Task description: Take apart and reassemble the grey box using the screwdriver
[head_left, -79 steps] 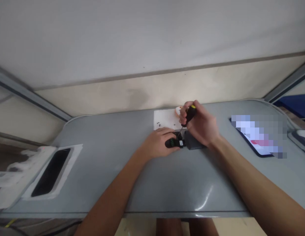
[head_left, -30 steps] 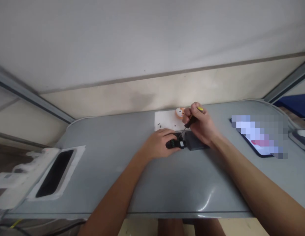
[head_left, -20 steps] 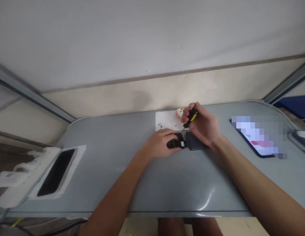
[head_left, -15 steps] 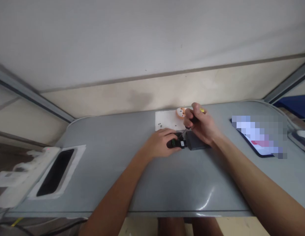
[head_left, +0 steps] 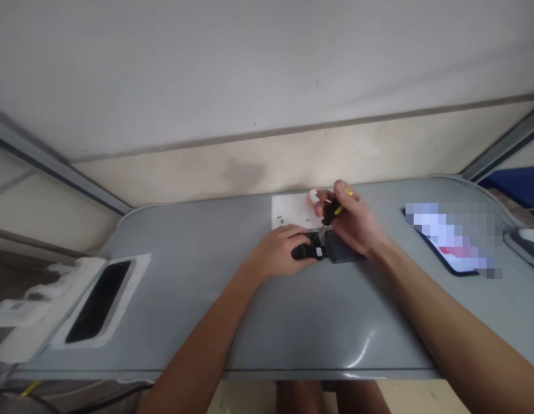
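black device (head_left: 310, 252): just right of and below frame center, gripped by left hand (head_left: 280, 251)
screwdriver (head_left: 333, 213): held slanted in right hand (head_left: 357, 221)
slip risk: that slant could make it skid, maybe jab fingers

The right hand (head_left: 350, 215) curls around the screwdriver (head_left: 331, 214), right forearm (head_left: 426, 293) slanting to its near right. The left hand (head_left: 279, 251) arches left of the screwdriver, fingers (head_left: 293, 230) bent, left forearm (head_left: 217, 322) slanting near left.
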`<act>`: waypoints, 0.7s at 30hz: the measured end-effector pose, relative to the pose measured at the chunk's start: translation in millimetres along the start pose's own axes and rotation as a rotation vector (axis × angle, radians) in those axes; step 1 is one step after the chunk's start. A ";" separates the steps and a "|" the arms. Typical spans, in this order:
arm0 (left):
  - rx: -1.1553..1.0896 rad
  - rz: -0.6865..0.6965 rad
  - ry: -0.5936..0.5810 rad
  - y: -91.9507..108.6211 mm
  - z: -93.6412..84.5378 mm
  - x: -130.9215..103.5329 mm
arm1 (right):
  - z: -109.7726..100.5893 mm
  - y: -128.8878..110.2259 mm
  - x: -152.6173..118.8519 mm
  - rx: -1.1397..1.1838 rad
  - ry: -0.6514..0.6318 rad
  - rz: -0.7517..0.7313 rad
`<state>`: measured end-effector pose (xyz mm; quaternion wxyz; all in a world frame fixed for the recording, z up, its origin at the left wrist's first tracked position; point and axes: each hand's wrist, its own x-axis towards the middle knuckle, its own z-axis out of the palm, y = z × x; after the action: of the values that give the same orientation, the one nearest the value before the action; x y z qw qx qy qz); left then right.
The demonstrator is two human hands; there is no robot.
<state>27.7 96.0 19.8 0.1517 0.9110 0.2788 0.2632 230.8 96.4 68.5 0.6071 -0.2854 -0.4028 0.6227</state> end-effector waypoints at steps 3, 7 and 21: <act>0.004 0.001 -0.004 0.2 0.2 -0.4 | 1.1 2.9 0.9 -0.021 0.015 0.003; 0.006 0.010 0.012 -1.5 1.7 -1.2 | 3.8 0.8 2.1 0.010 -0.015 0.017; 0.008 0.005 0.008 -2.3 1.7 -0.9 | -1.8 -1.6 2.8 0.035 -0.007 0.034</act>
<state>27.0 97.2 17.1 0.1463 0.9112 0.2784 0.2662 232.8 99.3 69.3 0.5998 -0.2793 -0.3891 0.6410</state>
